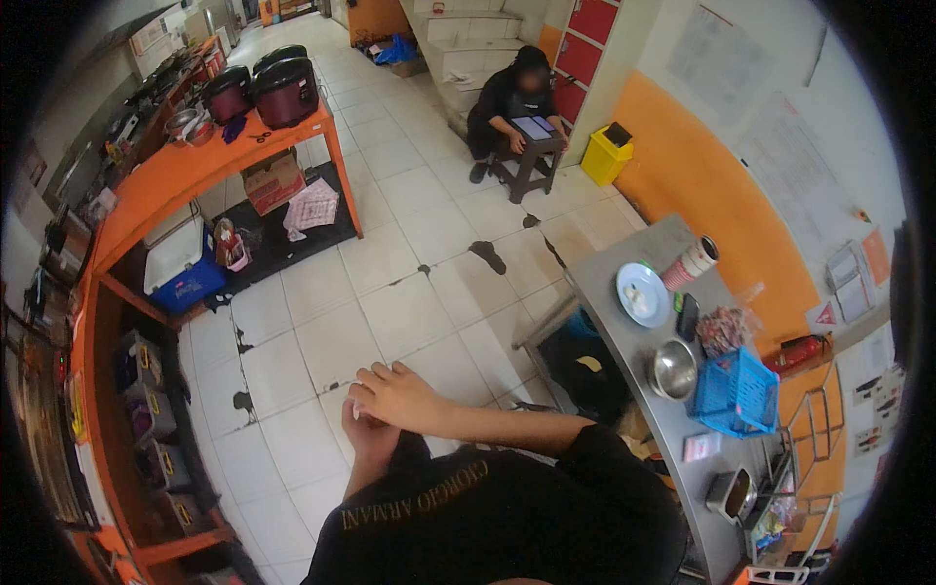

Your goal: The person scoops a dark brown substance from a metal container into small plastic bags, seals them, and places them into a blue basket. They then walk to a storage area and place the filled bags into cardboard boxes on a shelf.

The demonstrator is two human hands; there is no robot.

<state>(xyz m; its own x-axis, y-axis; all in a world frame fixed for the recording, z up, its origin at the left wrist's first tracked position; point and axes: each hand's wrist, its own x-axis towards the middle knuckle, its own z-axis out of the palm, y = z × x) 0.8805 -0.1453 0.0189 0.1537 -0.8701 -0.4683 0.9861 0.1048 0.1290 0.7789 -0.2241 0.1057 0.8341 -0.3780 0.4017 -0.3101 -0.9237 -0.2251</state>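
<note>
My left hand is in front of my body, with its fingers curled around a small white thing, perhaps tissue or thin plastic. Over it lies my right hand, palm down, its fingers bent across the left fingers and partly covering them. Whether the right fingers also grip the white thing cannot be told. Beyond both hands is the tiled floor. To the right, a steel table carries a pale blue plate with white bits, a metal bowl and a blue plastic basket.
Along the left runs an orange counter with rice cookers; a blue cooler box stands beneath it. A seated person leans over a stool with a tablet, near a yellow bin. Dark patches mark the floor tiles.
</note>
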